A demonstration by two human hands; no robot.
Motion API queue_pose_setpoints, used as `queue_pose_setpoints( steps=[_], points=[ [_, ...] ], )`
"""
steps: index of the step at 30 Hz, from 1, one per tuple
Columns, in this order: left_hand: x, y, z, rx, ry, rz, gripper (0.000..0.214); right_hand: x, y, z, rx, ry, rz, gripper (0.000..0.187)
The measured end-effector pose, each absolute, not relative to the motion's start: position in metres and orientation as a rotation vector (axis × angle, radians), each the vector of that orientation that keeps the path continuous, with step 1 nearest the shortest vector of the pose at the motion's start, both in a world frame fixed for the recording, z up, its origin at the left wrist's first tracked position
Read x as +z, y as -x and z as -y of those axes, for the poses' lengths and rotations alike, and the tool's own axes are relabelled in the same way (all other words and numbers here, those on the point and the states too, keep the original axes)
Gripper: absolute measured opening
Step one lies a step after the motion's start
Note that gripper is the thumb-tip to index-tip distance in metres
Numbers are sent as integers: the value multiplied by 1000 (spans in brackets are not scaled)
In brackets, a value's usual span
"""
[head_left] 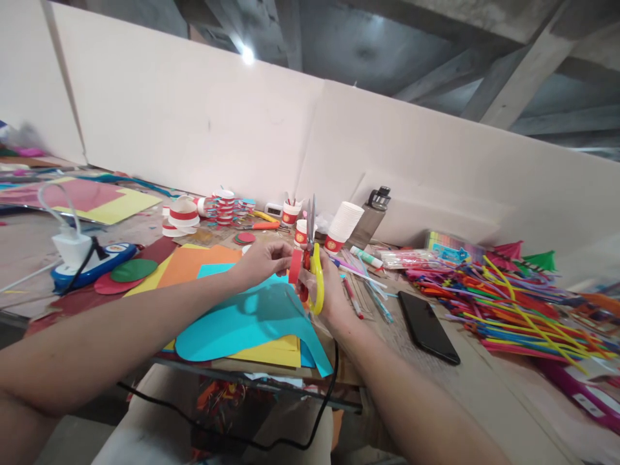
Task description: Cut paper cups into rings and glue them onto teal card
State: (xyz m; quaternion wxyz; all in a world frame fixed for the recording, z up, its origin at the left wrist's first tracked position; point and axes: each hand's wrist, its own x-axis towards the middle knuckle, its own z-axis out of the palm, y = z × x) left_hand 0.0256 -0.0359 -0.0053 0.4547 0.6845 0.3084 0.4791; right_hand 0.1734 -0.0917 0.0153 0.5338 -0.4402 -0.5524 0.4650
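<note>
My right hand (331,284) grips a pair of scissors (317,278) with yellow and red handles, blades pointing up and away from me. Just left of the scissors is a small red strip (294,266), seemingly paper or tape. Thumb and fingers of my left hand (259,263) pinch at its edge; the exact contact is partly hidden. Beneath both hands lies a cut sheet of blue paper (227,329), with a curved tail reaching the table's front edge. Yellow paper (271,351) and orange paper (186,271) are stacked with it.
Stacked paper cups (346,221) and a grey bottle (371,216) stand at the back. To the right lie a black phone (428,326) and a heap of pipe cleaners (504,303). A blue power strip (109,255) sits at left. A black cable (252,444) hangs below the table edge.
</note>
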Motion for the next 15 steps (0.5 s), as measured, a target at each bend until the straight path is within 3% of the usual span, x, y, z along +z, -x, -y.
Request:
queue_pose_setpoints(
  steps=[3, 11, 15],
  points=[
    [-2, -27, 38, 1131, -1598, -753, 27, 12, -174, 88, 1115, 1039, 1287, 58],
    [3, -27, 40, 1119, -1508, -698, 33, 9, -177, 87, 1077, 1026, 1310, 44],
    [0, -25, 36, 1121, -1537, -739, 39, 10, -179, 88, 1072, 995, 1249, 49]
  ],
)
